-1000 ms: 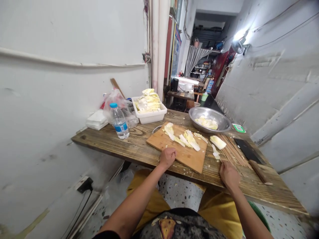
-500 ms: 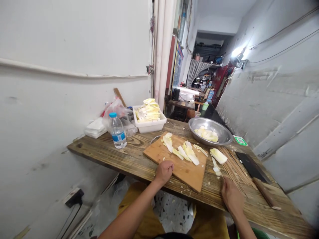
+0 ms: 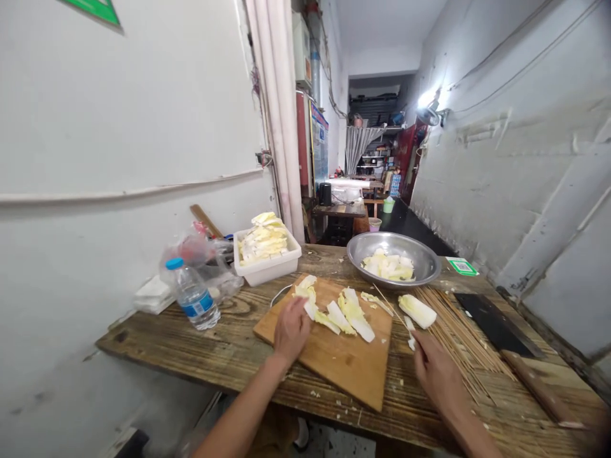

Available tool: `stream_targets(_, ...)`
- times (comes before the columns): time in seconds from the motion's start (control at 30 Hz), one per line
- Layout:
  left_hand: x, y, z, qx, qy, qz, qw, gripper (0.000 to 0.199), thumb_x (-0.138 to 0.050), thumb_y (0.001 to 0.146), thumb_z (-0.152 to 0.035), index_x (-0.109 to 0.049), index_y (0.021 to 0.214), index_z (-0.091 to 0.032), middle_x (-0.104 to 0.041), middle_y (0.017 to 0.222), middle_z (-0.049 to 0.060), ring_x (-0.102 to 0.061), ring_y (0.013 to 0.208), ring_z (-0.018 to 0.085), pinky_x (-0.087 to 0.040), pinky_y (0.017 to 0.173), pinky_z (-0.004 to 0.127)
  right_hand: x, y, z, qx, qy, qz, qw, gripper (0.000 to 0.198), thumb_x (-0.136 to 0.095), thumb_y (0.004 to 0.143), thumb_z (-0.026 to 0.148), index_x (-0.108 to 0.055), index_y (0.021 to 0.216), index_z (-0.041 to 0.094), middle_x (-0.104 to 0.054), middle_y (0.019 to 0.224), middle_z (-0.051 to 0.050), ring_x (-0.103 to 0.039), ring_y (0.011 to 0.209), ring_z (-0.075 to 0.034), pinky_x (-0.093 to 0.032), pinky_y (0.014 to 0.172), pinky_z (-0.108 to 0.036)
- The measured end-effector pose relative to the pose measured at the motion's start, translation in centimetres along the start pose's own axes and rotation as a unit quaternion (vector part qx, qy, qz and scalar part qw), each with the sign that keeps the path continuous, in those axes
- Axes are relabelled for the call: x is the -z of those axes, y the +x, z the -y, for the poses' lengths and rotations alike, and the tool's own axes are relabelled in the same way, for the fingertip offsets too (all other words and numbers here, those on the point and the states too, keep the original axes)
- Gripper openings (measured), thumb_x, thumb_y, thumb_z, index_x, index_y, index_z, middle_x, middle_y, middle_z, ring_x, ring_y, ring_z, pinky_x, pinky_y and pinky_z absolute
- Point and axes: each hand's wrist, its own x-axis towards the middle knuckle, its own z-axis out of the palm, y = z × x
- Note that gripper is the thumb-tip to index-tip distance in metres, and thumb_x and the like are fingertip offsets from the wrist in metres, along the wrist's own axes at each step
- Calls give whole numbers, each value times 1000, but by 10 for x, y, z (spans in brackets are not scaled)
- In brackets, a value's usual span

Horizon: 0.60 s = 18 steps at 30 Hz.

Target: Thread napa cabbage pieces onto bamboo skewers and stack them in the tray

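Note:
My left hand [image 3: 292, 329] is at the left part of the wooden cutting board [image 3: 351, 367], its fingers curled closed at the edge of a pale napa cabbage leaf [image 3: 307, 289]. The fingertips are partly hidden behind the hand. More cut leaf strips [image 3: 356, 315] lie across the middle of the board. Right of the board, my right hand [image 3: 436, 369] is closed round a thin bamboo skewer [image 3: 386, 300], whose tip points up and left over the board's right edge. A small cabbage heart [image 3: 417, 311] lies just beyond this hand, beside a pile of loose skewers [image 3: 461, 334].
A steel bowl [image 3: 429, 267] with cabbage pieces stands behind the board. At the back left are a white tub [image 3: 270, 270] of stacked cabbage, a water bottle [image 3: 193, 299], plastic bags [image 3: 219, 267] and napkins [image 3: 153, 296]. A cleaver [image 3: 494, 324] lies at the right.
My left hand has gone forward from the board's front edge to the cabbage leaf. My right hand has moved forward with the skewer, its tip now higher. The camera view has shifted.

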Motion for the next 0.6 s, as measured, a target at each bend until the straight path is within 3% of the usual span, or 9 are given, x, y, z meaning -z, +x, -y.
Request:
stream_targets(0.07,-6,35,10,36,50,23,998,47,-46,79,-21,-48,126,-19,-43,136,11,-34,130,28,-27,108,43,-10,30,9,6,20,9,1000,35,-33,87,24,-59,110,17,-66,101,-11,-62,92,-22,-49,82,-35)
stream_targets(0.13,-15,62,18,76,92,69,990,49,-47,81,-28,-46,129,-16,-40,139,13,-30,132,28,-24,108,44,-24,54,13,-2,31,13,999,35,-34,87,21,-58,112,16,-65,105,-10,-61,95,-20,-47,85,-33)
stream_targets(0.23,-24,81,27,62,111,136,983,45,-42,84,-34,-51,124,-13,-51,131,15,-43,124,26,-32,103,41,-44,68,13,-20,43,16,999,32,-37,86,18,-60,107,15,-67,102,-10,-62,93,-19,-48,83,-31)
stream_targets(0.33,-20,77,26,20,130,213,968,36,-44,83,-38,-63,106,-17,-65,113,11,-57,107,23,-41,93,34,-50,64,8,-39,53,18,998,28,-40,85,16,-63,101,19,-68,97,-6,-62,88,-18,-47,79,-29)
stream_targets(0.4,-14,74,18,0,150,245,958,29,-53,78,-40,-68,93,-20,-70,100,10,-61,98,26,-42,89,37,-47,60,3,-66,51,10,996,27,-41,85,16,-64,99,21,-68,95,-5,-62,86,-18,-47,78,-28)
stream_targets(0.5,-15,75,-8,-20,170,243,955,25,-54,78,-37,-68,86,-17,-70,86,14,-60,96,32,-36,90,48,-40,62,-7,-115,38,-7,993,26,-41,86,17,-64,98,19,-68,97,-7,-62,87,-20,-46,77,-29)
stream_targets(0.6,-41,81,-48,-81,133,247,956,26,-50,83,-30,-66,98,-17,-67,102,16,-53,107,32,-31,95,49,-37,66,-12,-142,27,-20,989,26,-41,86,17,-64,98,19,-68,97,-7,-62,88,-20,-45,79,-29)
